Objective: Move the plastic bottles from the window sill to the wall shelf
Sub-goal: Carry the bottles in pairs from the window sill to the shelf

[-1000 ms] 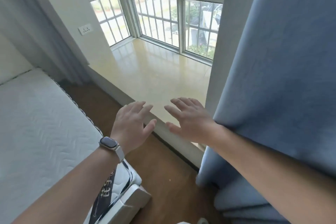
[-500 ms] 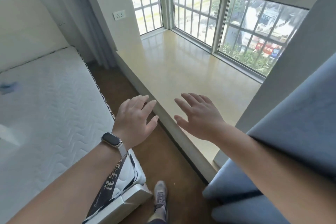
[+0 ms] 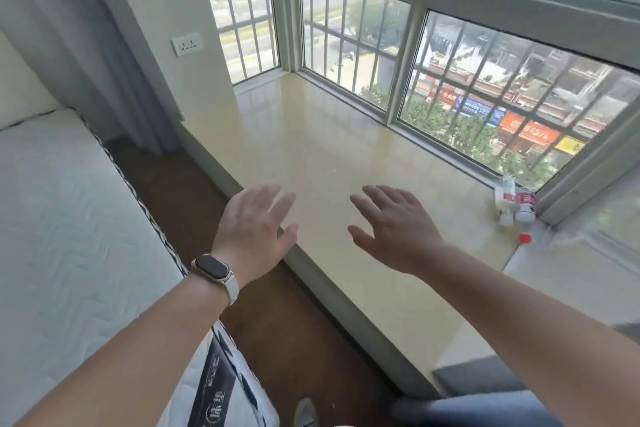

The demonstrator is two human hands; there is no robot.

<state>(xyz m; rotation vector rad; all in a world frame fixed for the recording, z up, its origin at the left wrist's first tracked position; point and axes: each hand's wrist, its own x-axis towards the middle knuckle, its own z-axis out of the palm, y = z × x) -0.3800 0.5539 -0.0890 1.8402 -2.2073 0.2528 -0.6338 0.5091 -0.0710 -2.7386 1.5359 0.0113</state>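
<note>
Left hand (image 3: 254, 229) hangs at centre frame over the near edge of the window sill (image 3: 329, 149), fingers straight and spread, watch (image 3: 212, 268) on the wrist, nothing in it. Right hand (image 3: 394, 229) is just to its right, palm down over the sill, fingers loose and splayed, empty too.

And the plastic bottles (image 3: 516, 201) are at middle right of the frame, tucked into the sill's far corner against the window frame (image 3: 568, 191), well apart from both hands. They're small, with red labels and white caps. A red cap (image 3: 525, 238) shows just below them, maybe on a clear bottle lying down, but it's too blurred to call.

I'd expect them to be light, thin-walled and a bit squashy, and easy to tip on that glossy sill. Take them round the body at the label, not by the cap. The right hand is nearer. No wall shelf in view.
</note>
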